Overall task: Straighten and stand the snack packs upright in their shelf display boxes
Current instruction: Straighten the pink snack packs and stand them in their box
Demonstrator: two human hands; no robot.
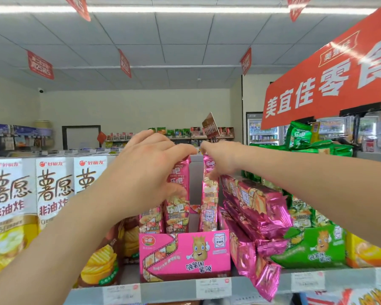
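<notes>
A pink display box stands on the shelf at centre. Several pink foil snack packs stand upright in it. My left hand grips the top of a tall pink pack on the box's left side, fingers curled over its upper edge and thumb on its front. My right hand pinches the top of another upright pink pack on the box's right side. A heap of pink packs lies slumped to the right of the box, some hanging over the shelf edge.
White potato-snack cartons stand to the left, with brown chip bags beside the box. A green display box with green packs sits to the right. The shelf edge carries price labels. A red banner hangs above right.
</notes>
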